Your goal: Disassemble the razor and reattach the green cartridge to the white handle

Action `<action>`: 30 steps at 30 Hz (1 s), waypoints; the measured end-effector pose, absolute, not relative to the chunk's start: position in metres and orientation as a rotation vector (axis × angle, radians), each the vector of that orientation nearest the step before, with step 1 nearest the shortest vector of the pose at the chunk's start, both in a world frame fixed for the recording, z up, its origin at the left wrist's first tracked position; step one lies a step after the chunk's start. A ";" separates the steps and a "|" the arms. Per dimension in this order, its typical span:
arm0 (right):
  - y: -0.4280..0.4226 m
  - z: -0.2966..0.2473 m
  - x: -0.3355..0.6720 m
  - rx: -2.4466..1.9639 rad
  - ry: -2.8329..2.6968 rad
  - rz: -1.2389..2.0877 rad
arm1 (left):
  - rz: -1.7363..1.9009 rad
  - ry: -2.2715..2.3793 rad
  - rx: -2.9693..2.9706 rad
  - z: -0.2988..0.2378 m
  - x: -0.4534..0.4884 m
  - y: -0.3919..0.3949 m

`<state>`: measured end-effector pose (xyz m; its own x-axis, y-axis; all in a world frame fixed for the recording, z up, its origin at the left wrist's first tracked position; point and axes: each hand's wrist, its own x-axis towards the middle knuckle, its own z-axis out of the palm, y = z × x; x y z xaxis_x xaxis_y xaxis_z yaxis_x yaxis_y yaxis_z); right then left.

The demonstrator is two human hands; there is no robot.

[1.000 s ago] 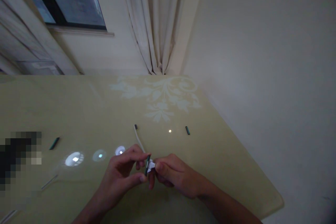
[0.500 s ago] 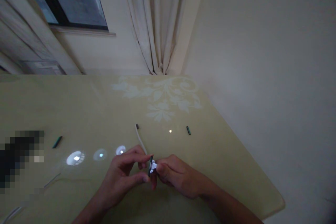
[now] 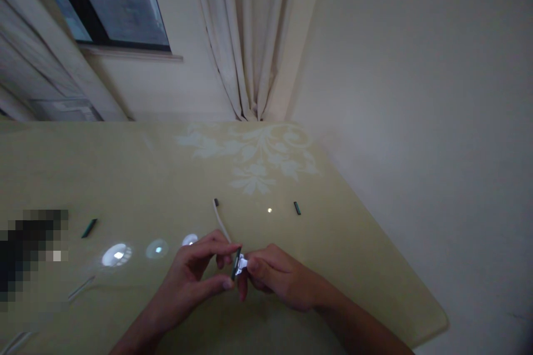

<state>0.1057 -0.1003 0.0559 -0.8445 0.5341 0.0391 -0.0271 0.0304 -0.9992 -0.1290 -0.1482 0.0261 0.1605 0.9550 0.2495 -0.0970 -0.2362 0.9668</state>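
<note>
Between thumb and index finger of my left hand is a thin dark razor cartridge, held nearly upright at its two ends. My right hand is closed around a razor handle, whose shiny silver head sticks out past the thumb and touches the cartridge. Whether the two are locked together I cannot tell. Most of the handle is hidden inside my right fist. Just beyond my left fingers lies a slim white stick with a dark tip, like a toothbrush, its near end hidden.
Dark green-black cartridges lie on the glossy yellowish table: one cartridge at left, another cartridge at right. A pixelated dark shape is at far left, with thin pale strips near it. Curtains and walls stand behind.
The view has shifted very slightly. Both hands keep the same hold, with the cartridge and silver head still touching.
</note>
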 end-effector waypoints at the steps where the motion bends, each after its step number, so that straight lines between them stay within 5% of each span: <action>1: -0.100 0.056 0.106 -0.515 -1.915 1.860 | 1.281 0.898 1.406 0.026 -0.130 -0.148; 30: -0.100 0.054 0.107 -0.418 -1.728 2.070 | 1.251 0.848 1.387 0.029 -0.131 -0.146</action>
<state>0.1073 -0.0998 0.0544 -0.8710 0.4903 0.0313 -0.1186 -0.1480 -0.9818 -0.1312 -0.1465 0.0285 0.2066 0.9495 0.2363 -0.1320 -0.2123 0.9683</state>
